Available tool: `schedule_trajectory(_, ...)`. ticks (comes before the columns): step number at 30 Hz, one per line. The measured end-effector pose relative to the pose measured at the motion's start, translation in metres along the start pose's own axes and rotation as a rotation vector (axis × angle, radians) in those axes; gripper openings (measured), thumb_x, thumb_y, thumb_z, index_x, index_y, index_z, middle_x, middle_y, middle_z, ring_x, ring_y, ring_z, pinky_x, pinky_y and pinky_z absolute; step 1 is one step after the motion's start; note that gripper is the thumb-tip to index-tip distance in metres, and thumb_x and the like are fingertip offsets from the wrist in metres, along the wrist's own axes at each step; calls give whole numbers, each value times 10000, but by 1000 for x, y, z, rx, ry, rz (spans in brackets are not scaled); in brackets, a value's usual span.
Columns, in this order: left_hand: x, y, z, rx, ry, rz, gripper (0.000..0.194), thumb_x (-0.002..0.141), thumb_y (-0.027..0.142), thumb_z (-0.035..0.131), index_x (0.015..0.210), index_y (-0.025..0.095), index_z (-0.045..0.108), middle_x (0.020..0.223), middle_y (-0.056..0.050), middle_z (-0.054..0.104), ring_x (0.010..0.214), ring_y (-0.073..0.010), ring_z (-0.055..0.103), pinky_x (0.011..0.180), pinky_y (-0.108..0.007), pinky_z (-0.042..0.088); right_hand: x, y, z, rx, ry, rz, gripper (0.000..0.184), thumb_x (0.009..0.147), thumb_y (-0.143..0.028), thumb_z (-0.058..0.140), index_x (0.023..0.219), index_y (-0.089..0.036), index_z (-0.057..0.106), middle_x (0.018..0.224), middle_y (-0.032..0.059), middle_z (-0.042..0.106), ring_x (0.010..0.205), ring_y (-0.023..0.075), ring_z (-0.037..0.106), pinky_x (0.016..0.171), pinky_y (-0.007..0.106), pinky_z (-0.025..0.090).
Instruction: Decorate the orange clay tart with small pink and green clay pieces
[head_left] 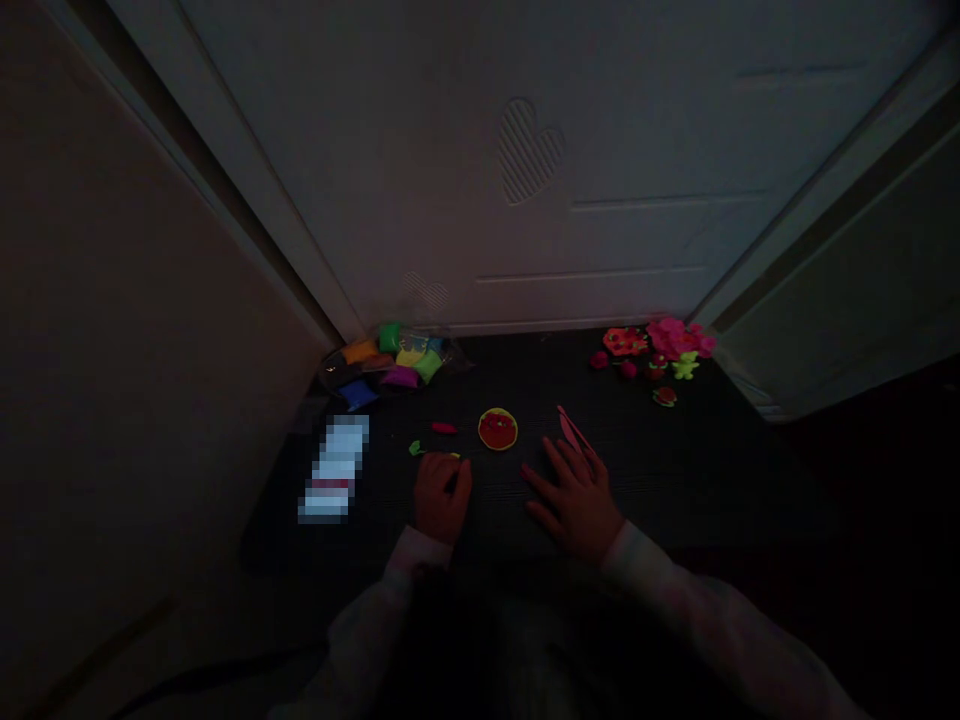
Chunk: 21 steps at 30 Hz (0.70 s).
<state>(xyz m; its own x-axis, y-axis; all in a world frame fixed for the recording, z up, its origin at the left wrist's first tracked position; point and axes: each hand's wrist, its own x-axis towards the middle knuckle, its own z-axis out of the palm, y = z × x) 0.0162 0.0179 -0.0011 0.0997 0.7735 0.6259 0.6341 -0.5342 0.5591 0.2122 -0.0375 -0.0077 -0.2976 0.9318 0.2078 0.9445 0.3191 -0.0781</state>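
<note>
My left hand (441,497) rests on the dark table with its fingers curled in; what they hold, if anything, is hidden. Just beyond its knuckles lie a small green clay piece (415,448), a thin yellow strip (454,456) and a red clay roll (444,428). My right hand (577,500) lies palm down with its fingers spread, and a small red tip (525,468) shows by one fingertip. Pink modelling tools (569,430) lie partly beneath its fingers. Between and beyond both hands sits a round red clay disc (498,432) with a yellow rim.
Bags of coloured clay (401,358) lie at the back left, with a blurred bright phone-like rectangle (335,470) in front. Pink clay flowers (679,340), a yellow-green figure (685,366) and other small clay shapes are at the back right. A white panel (480,230) rises behind the table.
</note>
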Motion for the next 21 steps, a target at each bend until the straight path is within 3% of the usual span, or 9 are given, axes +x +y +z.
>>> schedule_trajectory(7, -1, 0, 1, -3, 8, 13, 197, 781, 191, 485, 585, 195, 509, 599, -2, 546, 615, -137, 512, 588, -278, 431, 2, 3, -1, 23, 93, 64, 485, 813, -480, 386, 1213, -220, 471, 1333, 160, 361, 1234, 301, 269, 949, 480, 142)
schedule_trajectory(10, 0, 0, 0, -4, 4, 18, 197, 781, 185, 484, 586, 194, 506, 598, -2, 545, 613, -136, 511, 586, -276, 433, 2, 3, -3, 50, 112, 15, 391, 821, -433, 405, 1169, -288, 506, 1322, 100, 397, 1215, 264, 308, 957, 456, 145)
schedule_trajectory(13, 0, 1, 0, 0, 9, 18, 201, 780, 181, 485, 580, 193, 499, 597, -2, 544, 608, -134, 507, 589, -278, 432, 3, 2, -2, 80, 141, -23, 314, 804, -435, 444, 1061, -316, 580, 1263, 50, 475, 1174, 231, 366, 966, 430, 147)
schedule_trajectory(18, -1, -1, 1, 8, 19, 24, 205, 776, 179, 491, 572, 193, 492, 590, 4, 536, 599, -130, 504, 586, -274, 433, 13, -2, 1, 111, 238, 83, 223, 769, -414, 509, 786, -244, 652, 1099, 49, 594, 1117, 242, 421, 966, 452, 138)
schedule_trajectory(21, -2, -1, 1, 14, 23, 31, 193, 775, 173, 495, 583, 188, 497, 596, 1, 538, 608, -130, 507, 587, -271, 437, 20, -6, 2, 120, 271, 124, 182, 745, -381, 545, 724, -224, 635, 1054, 48, 616, 1086, 241, 450, 962, 457, 155)
